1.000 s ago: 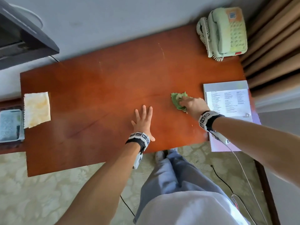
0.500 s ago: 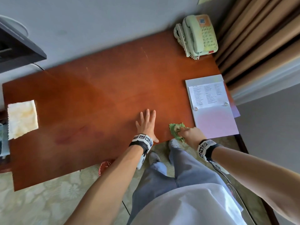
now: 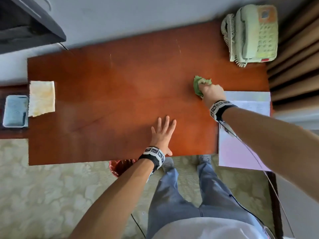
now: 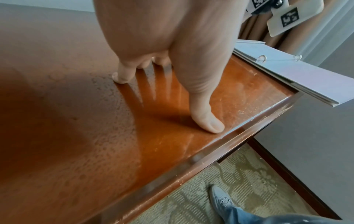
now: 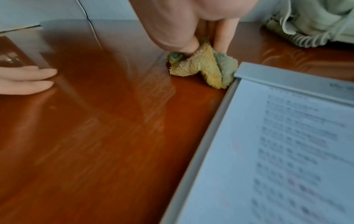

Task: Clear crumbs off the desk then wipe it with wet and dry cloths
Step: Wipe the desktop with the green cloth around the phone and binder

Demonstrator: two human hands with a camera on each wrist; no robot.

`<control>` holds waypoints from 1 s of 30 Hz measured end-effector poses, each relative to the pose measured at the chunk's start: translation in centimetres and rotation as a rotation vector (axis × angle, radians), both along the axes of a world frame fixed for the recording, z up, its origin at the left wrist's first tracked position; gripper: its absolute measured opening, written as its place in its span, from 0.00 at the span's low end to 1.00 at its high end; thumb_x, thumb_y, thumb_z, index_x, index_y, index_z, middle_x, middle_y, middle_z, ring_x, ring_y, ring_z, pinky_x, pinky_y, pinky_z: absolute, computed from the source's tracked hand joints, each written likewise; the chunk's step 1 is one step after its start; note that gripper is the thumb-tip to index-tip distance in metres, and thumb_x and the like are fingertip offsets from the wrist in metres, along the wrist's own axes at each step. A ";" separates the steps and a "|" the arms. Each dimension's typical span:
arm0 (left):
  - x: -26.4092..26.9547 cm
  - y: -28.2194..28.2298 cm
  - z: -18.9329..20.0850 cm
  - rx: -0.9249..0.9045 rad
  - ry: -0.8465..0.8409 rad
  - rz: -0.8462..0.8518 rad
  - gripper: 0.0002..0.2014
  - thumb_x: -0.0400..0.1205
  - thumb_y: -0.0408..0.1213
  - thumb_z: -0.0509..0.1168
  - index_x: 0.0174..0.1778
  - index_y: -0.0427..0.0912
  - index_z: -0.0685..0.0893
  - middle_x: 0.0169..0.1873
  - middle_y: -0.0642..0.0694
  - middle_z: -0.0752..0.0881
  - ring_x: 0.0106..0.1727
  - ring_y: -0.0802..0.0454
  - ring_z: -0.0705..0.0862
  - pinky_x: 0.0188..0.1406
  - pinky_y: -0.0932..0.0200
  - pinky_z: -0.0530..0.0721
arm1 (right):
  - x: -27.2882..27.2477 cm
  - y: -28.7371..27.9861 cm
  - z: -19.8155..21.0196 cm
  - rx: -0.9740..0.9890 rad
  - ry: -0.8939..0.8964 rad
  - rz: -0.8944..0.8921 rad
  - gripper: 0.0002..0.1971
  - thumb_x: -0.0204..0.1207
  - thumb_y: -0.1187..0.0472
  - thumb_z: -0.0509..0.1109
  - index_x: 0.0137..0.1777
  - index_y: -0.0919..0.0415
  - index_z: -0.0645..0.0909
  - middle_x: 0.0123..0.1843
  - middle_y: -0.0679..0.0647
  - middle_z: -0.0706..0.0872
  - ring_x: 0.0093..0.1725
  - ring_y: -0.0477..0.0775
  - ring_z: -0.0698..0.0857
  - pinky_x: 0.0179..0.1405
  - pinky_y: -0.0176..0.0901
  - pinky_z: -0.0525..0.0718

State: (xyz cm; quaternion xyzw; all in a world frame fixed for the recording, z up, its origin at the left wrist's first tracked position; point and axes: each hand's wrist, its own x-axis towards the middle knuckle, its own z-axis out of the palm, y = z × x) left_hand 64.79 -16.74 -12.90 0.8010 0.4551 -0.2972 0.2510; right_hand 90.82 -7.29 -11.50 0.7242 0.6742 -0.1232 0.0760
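My right hand grips a bunched green cloth and presses it on the reddish wooden desk, beside the top left corner of a binder. The right wrist view shows the green cloth pinched under my fingers, touching the binder's corner. My left hand lies flat, fingers spread, near the desk's front edge; the left wrist view shows its thumb on the wood. A folded yellow-white cloth lies at the desk's left end. Fine specks dot the desk's front edge.
A pale green telephone stands at the far right corner. An open binder with printed pages overhangs the desk's right front. A blue tray sits left of the desk. A red bin shows under the front edge. Curtains hang right.
My right hand has carried the green cloth from the desk's front edge back up toward the telephone, beside the binder's top. The left hand stays flat in place.
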 end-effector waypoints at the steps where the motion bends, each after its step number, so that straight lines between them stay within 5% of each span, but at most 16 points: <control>1: 0.0 0.0 0.0 -0.001 0.002 0.006 0.76 0.60 0.53 0.88 0.89 0.52 0.34 0.87 0.44 0.29 0.88 0.30 0.33 0.80 0.19 0.56 | 0.2 0.5 -0.1 -0.004 -0.007 0.007 0.24 0.71 0.77 0.63 0.67 0.63 0.75 0.40 0.65 0.86 0.36 0.71 0.87 0.34 0.53 0.80; 8: 0.1 0.2 -0.2 -0.006 0.005 0.058 0.79 0.57 0.51 0.90 0.89 0.56 0.33 0.87 0.49 0.27 0.88 0.34 0.33 0.82 0.21 0.55 | 1.4 -1.3 -0.7 0.045 0.063 0.039 0.22 0.70 0.76 0.64 0.63 0.61 0.77 0.37 0.64 0.86 0.33 0.69 0.86 0.34 0.56 0.85; 19: 0.2 0.2 0.8 0.003 0.006 0.069 0.79 0.56 0.51 0.90 0.88 0.60 0.32 0.87 0.52 0.28 0.89 0.36 0.34 0.84 0.24 0.54 | -3.4 -18.6 1.8 -0.264 0.229 0.095 0.20 0.78 0.70 0.64 0.67 0.55 0.81 0.49 0.59 0.90 0.48 0.63 0.88 0.48 0.48 0.84; 21: 0.5 0.0 1.1 0.031 0.025 0.060 0.80 0.56 0.52 0.90 0.88 0.58 0.33 0.87 0.50 0.29 0.89 0.35 0.36 0.85 0.27 0.55 | -2.9 -20.3 2.3 -0.246 0.331 -0.008 0.15 0.77 0.66 0.68 0.60 0.52 0.88 0.47 0.56 0.91 0.46 0.59 0.88 0.47 0.44 0.84; 24: 2.3 -1.2 1.7 0.058 0.010 0.040 0.77 0.61 0.52 0.88 0.89 0.50 0.32 0.87 0.44 0.27 0.89 0.36 0.35 0.87 0.34 0.52 | -0.3 -21.4 3.6 -0.146 0.706 -0.406 0.12 0.75 0.68 0.72 0.49 0.50 0.92 0.40 0.52 0.92 0.37 0.52 0.91 0.41 0.45 0.90; 26: 5.1 -2.7 2.3 0.084 -0.093 -0.006 0.73 0.66 0.54 0.85 0.89 0.45 0.33 0.87 0.40 0.27 0.89 0.39 0.34 0.89 0.38 0.49 | 2.5 -21.5 5.3 -0.033 0.879 -0.646 0.12 0.75 0.71 0.73 0.46 0.53 0.92 0.38 0.51 0.92 0.36 0.46 0.92 0.35 0.34 0.88; 28: 9.1 -4.7 2.9 0.134 -0.219 -0.148 0.66 0.72 0.58 0.80 0.90 0.40 0.39 0.89 0.40 0.35 0.90 0.42 0.37 0.90 0.43 0.48 | 6.3 -21.8 6.7 0.126 0.938 -0.827 0.10 0.75 0.73 0.74 0.46 0.57 0.91 0.40 0.54 0.92 0.35 0.44 0.91 0.30 0.26 0.84; 30: 13.5 -7.3 3.0 0.167 -0.293 -0.325 0.58 0.77 0.57 0.77 0.90 0.37 0.45 0.90 0.39 0.44 0.90 0.42 0.45 0.88 0.47 0.48 | 10.5 -22.7 7.8 0.278 0.810 -0.911 0.08 0.74 0.72 0.75 0.50 0.62 0.92 0.42 0.55 0.91 0.30 0.39 0.86 0.30 0.22 0.82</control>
